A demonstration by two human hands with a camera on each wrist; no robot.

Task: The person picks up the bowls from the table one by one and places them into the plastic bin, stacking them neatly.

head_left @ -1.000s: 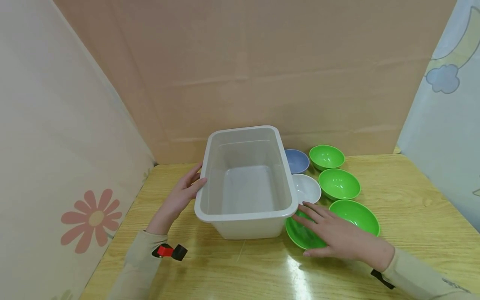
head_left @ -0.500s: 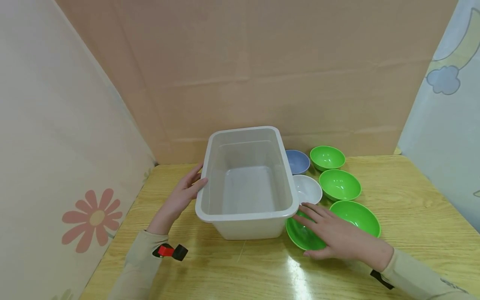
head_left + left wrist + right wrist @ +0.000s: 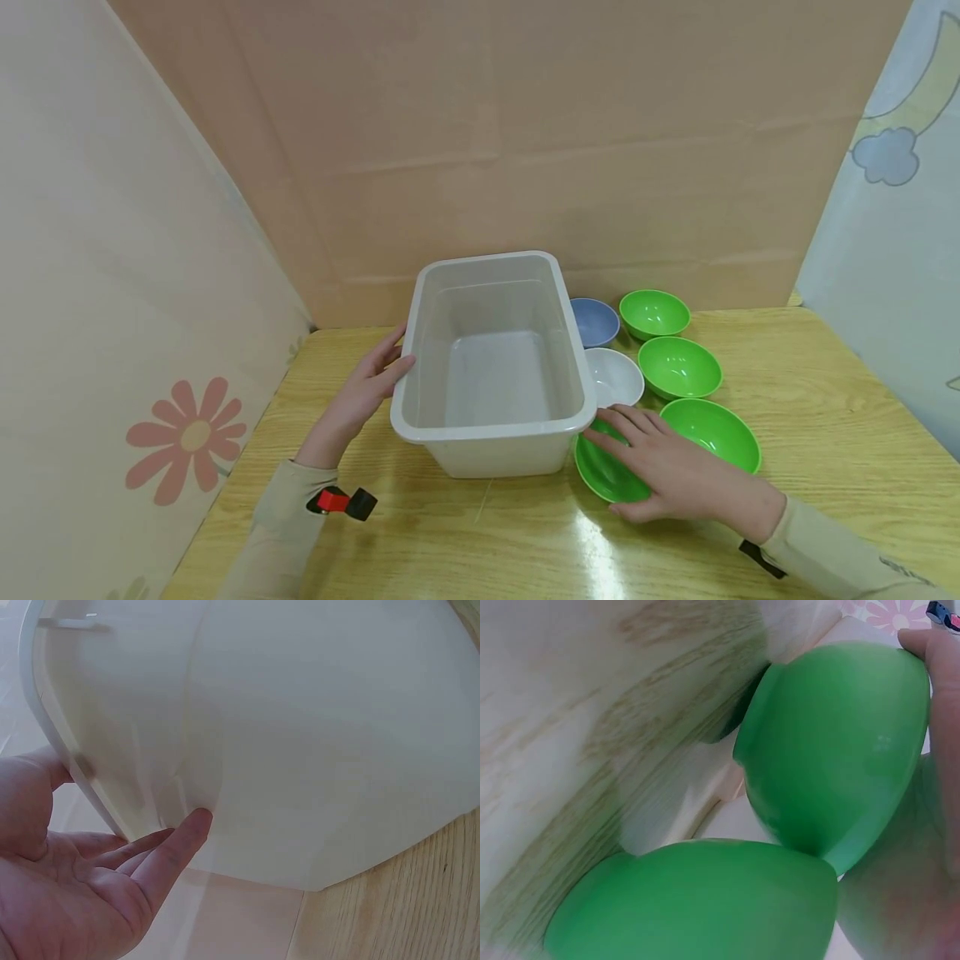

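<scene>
So the left hand [image 3: 358, 398] is resting flat, fingers straight, against the left wall of the clear bin [image 3: 491, 433] sitting mid-desk, steadying it; the right hand [image 3: 678, 473] is curling over the nearest green bowl [image 3: 603, 473], tipping it up right beside the bin, looks like the pick-up step, so next it probably needs lifting over the rim

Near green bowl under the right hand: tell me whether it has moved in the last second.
Yes, slightly. The near green bowl has tipped up under the right hand, its left rim rising by the bin, which has stayed put.
</scene>
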